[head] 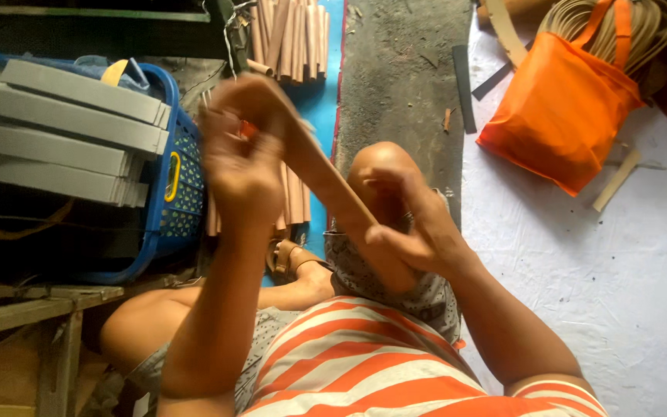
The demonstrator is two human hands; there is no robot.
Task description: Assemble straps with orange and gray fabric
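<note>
Cardboard strip [341, 193] slanting upper left to lower right, left hand [245, 154] clamped on top end, right hand [414, 228] gripping lower part

Illumination is soft, diffuse daylight, strongest on the right, where the pale grey floor covering [619, 255] reads bright with low contrast. The left side falls into deep shadow around the blue plastic mesh basket [179, 193]. No hard glare is present. The raised left hand [245, 166] shows heavy motion blur; the right hand [418, 228] is only slightly soft. Straight edges bow mildly towards the frame borders.
</note>
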